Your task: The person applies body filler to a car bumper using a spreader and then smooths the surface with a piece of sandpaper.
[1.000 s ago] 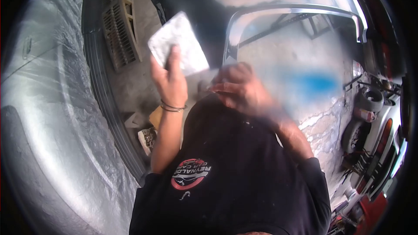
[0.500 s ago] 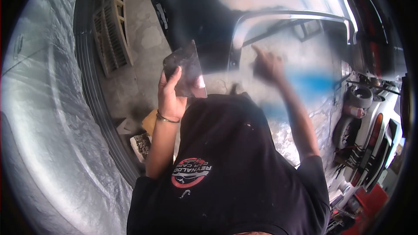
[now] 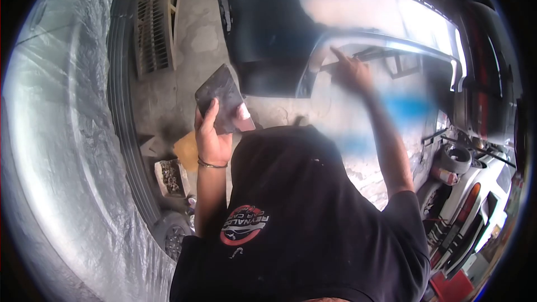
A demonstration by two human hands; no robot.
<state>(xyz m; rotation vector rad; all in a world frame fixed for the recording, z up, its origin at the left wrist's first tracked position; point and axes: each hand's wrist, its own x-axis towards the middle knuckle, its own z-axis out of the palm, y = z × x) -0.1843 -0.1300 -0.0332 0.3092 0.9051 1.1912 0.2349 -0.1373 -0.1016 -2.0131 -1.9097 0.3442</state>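
Note:
My left hand (image 3: 213,141) is closed round the lower edge of a flat, dark rectangular plate (image 3: 220,98), with the thumb lying across its face. A pale, shiny patch shows near the plate's lower right corner. My right hand (image 3: 355,75) has its index finger stretched out and the other fingers partly curled, and I see nothing in it. Its fingertip is at the wheel-arch edge of a car body panel (image 3: 268,39); whether it touches cannot be made out. The panel is dark at the left, with a pale, patchy surface further right.
Plastic sheeting (image 3: 61,134) covers a large shape at the left. Beside it are a slatted frame (image 3: 154,31), a yellow item (image 3: 187,151), and a box of small bits (image 3: 172,179). Blue paint (image 3: 408,109) marks the floor. Tyres (image 3: 456,158) and a white vehicle part (image 3: 475,207) stand at the right.
The view has shifted, so the panel appears further right. The plate in my left hand leans more to the left. My right index finger remains stretched towards the arch edge.

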